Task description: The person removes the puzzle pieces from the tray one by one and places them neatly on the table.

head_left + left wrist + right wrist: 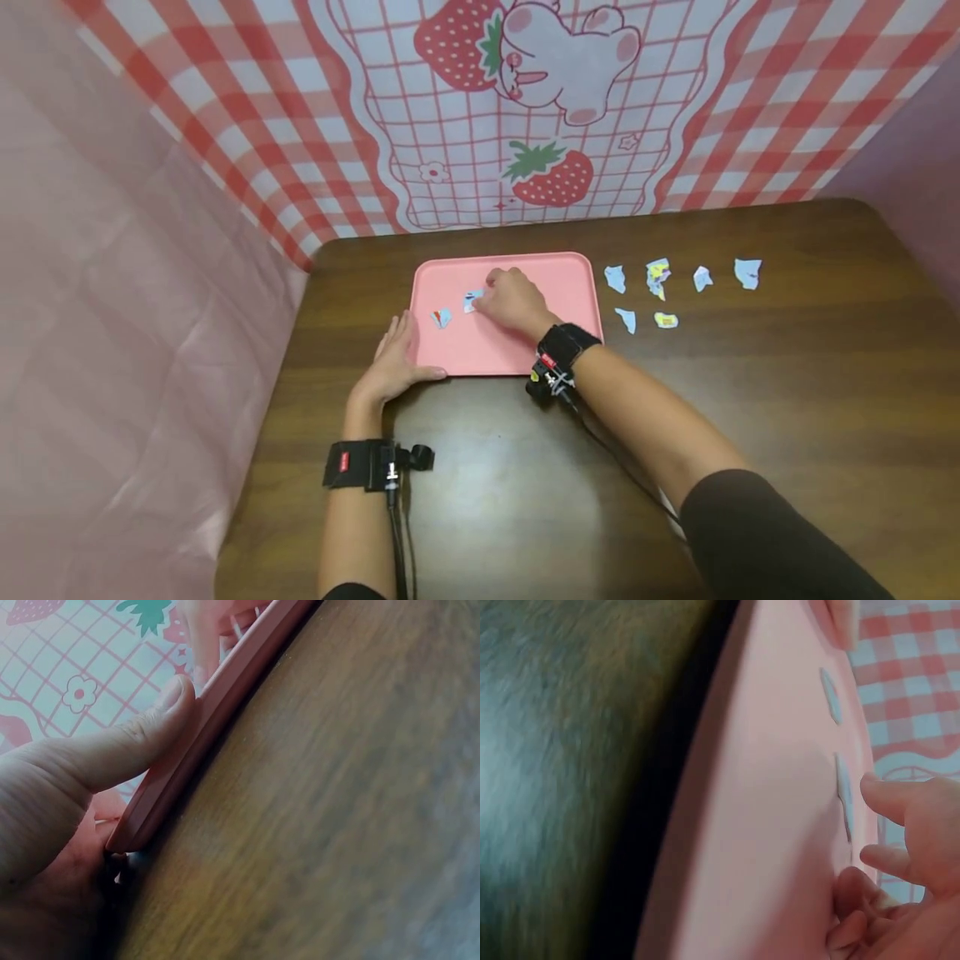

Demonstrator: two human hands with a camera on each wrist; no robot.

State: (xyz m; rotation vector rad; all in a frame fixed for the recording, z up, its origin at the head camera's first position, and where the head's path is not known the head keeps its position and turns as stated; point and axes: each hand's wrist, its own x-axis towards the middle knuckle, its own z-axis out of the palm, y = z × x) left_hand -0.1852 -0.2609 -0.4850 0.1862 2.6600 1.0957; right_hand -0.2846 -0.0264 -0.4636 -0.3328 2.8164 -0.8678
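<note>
A pink tray (480,354) lies on the wooden table. My left hand (393,362) rests at its front left corner, fingers stretched along the left side and thumb on the front rim. Inside the tray are two torn paper pieces with printing: one pale blue with red (441,318), the other blue and white (472,301). Over that second piece is my right hand (513,302), its fingertips right at the paper's edge. In the right wrist view its thumb (889,796) and a finger (889,860) are apart, with no paper between them.
Right of the tray lie several more torn scraps in two rows, among them a yellow-printed one (657,277), a pale blue one (747,273) and a small yellow one (666,320). A checked strawberry cloth (555,179) hangs behind the table, and a pink curtain (150,333) at the left.
</note>
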